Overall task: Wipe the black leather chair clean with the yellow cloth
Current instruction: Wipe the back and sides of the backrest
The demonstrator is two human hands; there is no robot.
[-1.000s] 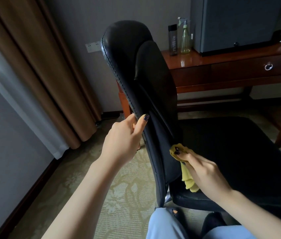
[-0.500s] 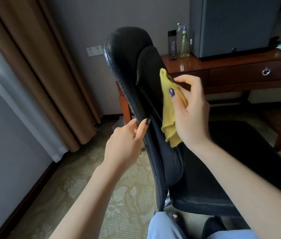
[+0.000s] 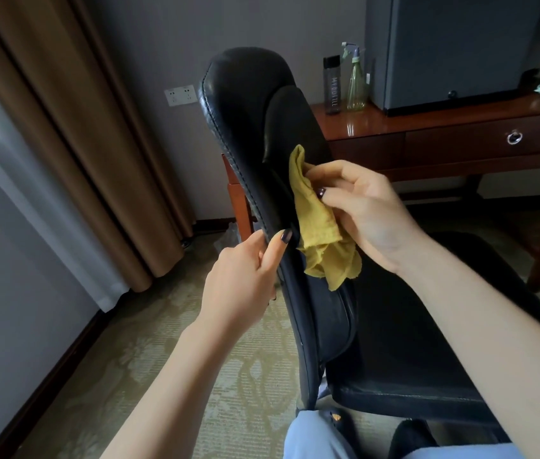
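Most fingers of the left hand [image 3: 242,279] are hidden behind the back of the black leather chair [image 3: 252,104].

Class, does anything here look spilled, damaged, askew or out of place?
Nothing stands out. The black leather chair looks intact; the right hand holds the yellow cloth against its backrest, the left hand grips its edge, and the green spray bottle stands upright on the wooden desk.

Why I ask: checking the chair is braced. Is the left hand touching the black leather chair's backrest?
Touching. The head view shows the left hand gripping the backrest edge of the black leather chair, thumb pressed over the seam.
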